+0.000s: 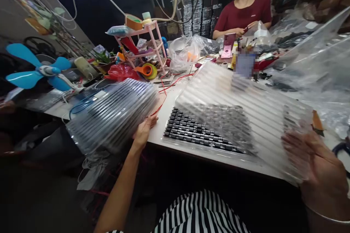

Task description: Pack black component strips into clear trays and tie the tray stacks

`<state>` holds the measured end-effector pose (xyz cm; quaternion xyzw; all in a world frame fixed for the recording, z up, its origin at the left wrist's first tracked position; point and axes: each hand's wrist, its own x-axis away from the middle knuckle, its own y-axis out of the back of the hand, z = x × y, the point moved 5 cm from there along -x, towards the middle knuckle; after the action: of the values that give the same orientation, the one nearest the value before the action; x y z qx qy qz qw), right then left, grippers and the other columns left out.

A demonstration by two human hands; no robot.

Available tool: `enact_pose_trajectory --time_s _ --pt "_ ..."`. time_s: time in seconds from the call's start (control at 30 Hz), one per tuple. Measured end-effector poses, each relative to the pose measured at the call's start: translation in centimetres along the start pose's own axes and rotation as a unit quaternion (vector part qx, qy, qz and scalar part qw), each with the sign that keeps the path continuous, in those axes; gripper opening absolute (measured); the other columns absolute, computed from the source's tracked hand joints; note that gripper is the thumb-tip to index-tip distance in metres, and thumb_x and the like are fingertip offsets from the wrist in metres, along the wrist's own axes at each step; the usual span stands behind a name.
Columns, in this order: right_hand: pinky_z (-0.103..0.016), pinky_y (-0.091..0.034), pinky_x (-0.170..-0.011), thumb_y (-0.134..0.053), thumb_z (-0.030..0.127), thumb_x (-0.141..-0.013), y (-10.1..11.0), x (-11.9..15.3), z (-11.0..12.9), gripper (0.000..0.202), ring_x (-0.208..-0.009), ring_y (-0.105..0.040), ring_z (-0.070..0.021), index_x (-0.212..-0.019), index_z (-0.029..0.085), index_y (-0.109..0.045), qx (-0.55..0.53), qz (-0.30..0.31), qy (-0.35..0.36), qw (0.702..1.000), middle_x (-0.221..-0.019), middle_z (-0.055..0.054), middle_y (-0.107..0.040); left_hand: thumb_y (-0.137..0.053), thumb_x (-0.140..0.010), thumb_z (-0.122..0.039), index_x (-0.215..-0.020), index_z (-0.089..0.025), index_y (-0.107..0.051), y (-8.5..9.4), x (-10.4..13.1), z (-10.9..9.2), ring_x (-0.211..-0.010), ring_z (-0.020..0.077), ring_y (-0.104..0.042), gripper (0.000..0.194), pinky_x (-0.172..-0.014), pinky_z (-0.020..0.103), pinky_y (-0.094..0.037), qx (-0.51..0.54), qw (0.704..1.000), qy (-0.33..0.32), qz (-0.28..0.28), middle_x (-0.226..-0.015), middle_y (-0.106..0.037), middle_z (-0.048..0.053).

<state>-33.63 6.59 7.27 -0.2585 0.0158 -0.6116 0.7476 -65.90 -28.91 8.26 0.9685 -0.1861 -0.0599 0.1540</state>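
My right hand (pixel 325 164), slightly blurred, grips the near right edge of a clear ridged plastic tray (pixel 262 109). That tray is tilted over another clear tray (pixel 191 142) lying at the table's front edge. Rows of small black parts (pixel 191 127) fill the lower tray, and many show only hazily through the plastic above. My left hand (pixel 144 129) rests at the table edge, against the right side of a stack of clear ridged trays (pixel 115 109). Its fingers reach forward, loosely extended; whatever lies under them is hidden.
A red cord (pixel 177 79) runs across the white table (pixel 155 134). Behind it stand a pink rack (pixel 155 43) with tape rolls and a pink phone (pixel 227 49). A blue-bladed fan (pixel 45 70) is at left, plastic sheeting (pixel 322 80) at right. A person in red (pixel 246 14) sits opposite.
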Motion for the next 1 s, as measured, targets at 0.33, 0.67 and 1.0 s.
enact_pose_trajectory --time_s 0.33,0.67,1.0 --pt "-0.015 -0.053 -0.050 -0.056 0.017 -0.074 -5.7 0.6 -0.4 0.013 -0.064 -0.067 -0.0148 -0.084 0.013 -0.063 0.061 0.044 0.009 0.997 -0.075 -0.007 -0.066 -0.039 -0.092 -0.040 -0.120 -0.019 -0.058 -3.5 3.8 -3.5 -0.132 0.0237 -0.038 0.040 -0.112 0.048 -0.021 -0.175 0.959 -0.208 0.076 -0.135 -0.052 0.010" --pt "-0.025 -0.054 -0.053 -0.066 0.022 -0.070 -9.9 1.6 -2.1 0.073 -0.069 -0.065 -0.0200 -0.138 0.019 -0.040 0.280 0.174 -0.061 0.942 -0.083 -0.008 -0.068 -0.044 -0.089 -0.044 -0.126 -0.015 -0.053 -0.8 -0.3 1.0 -0.127 0.0204 -0.045 0.048 -0.109 0.036 -0.032 -0.051 0.991 -0.100 0.069 -0.134 -0.053 0.010" --pt "-0.037 -0.050 -0.080 -0.040 0.034 -0.087 -7.2 -0.8 -3.1 0.044 -0.091 -0.058 -0.0217 -0.125 0.018 -0.055 0.621 0.208 0.355 0.667 -0.112 -0.012 -0.057 -0.035 -0.091 -0.036 -0.135 -0.018 -0.045 -6.1 -1.3 1.5 -0.134 0.0280 -0.033 0.049 -0.108 0.052 -0.027 -0.299 0.933 -0.190 0.057 -0.142 -0.041 0.013"
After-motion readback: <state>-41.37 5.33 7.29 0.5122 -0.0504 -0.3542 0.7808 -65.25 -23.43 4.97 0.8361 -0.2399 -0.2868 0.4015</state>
